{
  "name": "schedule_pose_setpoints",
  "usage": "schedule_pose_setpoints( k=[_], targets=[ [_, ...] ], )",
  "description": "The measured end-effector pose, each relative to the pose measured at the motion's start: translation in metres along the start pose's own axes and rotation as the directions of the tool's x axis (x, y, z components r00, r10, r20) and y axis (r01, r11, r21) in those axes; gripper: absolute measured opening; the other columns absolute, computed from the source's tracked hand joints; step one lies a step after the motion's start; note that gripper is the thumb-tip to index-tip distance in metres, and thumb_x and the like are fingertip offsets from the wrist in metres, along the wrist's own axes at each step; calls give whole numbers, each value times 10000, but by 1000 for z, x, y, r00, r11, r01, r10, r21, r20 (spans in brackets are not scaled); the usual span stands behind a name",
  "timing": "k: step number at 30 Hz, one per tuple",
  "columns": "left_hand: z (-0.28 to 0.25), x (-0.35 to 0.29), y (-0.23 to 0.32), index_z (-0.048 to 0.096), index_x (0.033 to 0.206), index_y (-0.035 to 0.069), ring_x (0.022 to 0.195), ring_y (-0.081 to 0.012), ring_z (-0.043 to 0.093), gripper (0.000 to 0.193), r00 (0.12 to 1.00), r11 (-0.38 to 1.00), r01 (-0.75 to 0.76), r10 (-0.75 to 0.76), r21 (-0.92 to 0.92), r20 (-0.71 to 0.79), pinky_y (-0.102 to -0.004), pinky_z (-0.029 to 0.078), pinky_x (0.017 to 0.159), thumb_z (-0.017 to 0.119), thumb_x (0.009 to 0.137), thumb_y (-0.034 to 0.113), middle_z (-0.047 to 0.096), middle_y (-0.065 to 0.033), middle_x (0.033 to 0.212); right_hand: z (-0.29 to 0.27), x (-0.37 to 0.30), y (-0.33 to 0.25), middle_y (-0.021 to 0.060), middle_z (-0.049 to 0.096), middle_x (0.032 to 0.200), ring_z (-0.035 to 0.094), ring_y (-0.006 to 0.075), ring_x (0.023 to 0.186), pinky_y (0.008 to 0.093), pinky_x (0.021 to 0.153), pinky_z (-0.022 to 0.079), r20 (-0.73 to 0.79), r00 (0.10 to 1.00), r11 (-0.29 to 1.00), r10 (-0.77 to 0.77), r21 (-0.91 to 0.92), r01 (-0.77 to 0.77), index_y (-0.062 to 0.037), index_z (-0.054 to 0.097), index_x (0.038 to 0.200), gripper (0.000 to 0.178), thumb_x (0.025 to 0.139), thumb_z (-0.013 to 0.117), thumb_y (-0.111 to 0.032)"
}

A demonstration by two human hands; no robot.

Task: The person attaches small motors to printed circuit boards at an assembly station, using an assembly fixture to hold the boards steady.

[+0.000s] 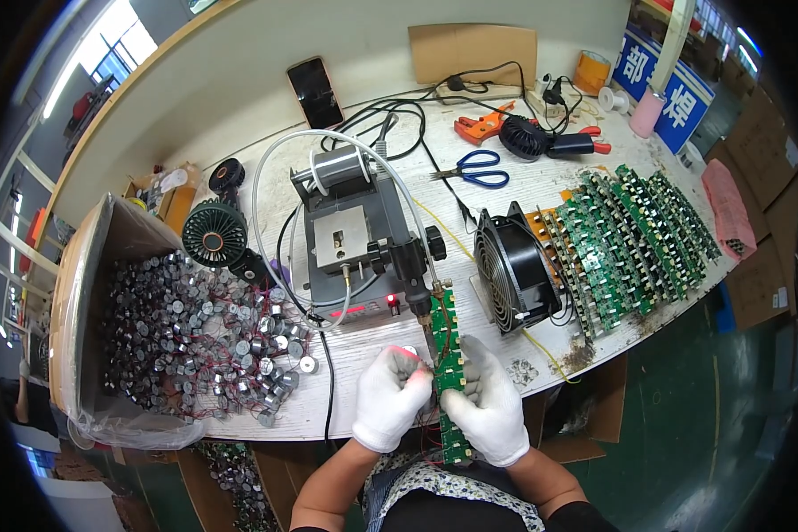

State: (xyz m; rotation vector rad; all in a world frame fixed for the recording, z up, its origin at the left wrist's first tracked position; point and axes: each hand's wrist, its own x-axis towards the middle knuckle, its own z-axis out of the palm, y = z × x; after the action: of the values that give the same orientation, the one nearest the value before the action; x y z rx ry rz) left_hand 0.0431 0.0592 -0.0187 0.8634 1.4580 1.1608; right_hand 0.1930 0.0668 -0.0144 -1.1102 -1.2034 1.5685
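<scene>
Grasping a narrow green circuit-board strip point(450, 376) along its right edge with thumb and fingers of the white-gloved right hand point(488, 403). Holding it lengthwise in front of the body, across the near edge of the table point(344, 381). Bunching the fingers of the white-gloved left hand point(392, 401) just beside the strip's left edge; cannot tell whether pinching anything there.

Working under a black soldering iron point(410, 277), with its tip pointing down beside the strip's upper part and hiding some of it. Facing a grey solder-feeding machine point(350, 217) straight ahead, with a solder spool point(339, 170) on top. Hemmed in on the right by a black axial fan point(516, 266), near the strip's upper end, and beyond it by slanting rows of green circuit boards point(634, 248).

On the left, beyond a black cable point(329, 390), bordered by a heap of small round motors point(195, 341) with red wires, partly inside an open cardboard box point(73, 328). Farther back, within view of a dark green portable fan point(213, 238), a smartphone point(316, 93), blue-handled scissors point(481, 168) and orange wire strippers point(483, 127).
</scene>
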Motion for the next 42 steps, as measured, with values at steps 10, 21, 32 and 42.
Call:
schedule_pose_setpoints(
  k=[10,21,32,42],
  targets=[
    [2,-1,4,540,796,-5,617,-56,490,106,997,996,-69,70,60,-20,-231,439,565,637,817,30,565,-14,694,0,-2,1,98,644,905,599,75,675,215,583,486,-20,998,992,-52,-119,50,68,395,1358,642,772,648,-3],
    [4,-1,0,549,799,-7,618,-62,495,108,992,991,-119,121,65,-34,-229,441,574,651,807,27,575,-19,700,0,-2,13,98,651,896,610,100,647,233,597,507,-71,991,982,-114,-159,101,47,422,1350,642,760,664,-30],
    [-4,-1,-10,542,898,4,606,-63,510,105,998,998,-34,30,57,61,-233,445,563,619,862,67,581,-12,750,-1,-5,11,86,655,930,609,69,689,211,604,493,-29,999,1000,-15,-26,15,59,389,1364,630,780,624,25],
    [-3,-5,2,519,947,19,568,-85,538,97,982,982,163,-151,-101,116,-234,435,521,581,901,78,570,-15,767,-1,-8,7,88,654,941,596,53,705,191,607,482,-1,1000,998,26,56,-26,79,369,1369,626,790,605,38]
  ],
)
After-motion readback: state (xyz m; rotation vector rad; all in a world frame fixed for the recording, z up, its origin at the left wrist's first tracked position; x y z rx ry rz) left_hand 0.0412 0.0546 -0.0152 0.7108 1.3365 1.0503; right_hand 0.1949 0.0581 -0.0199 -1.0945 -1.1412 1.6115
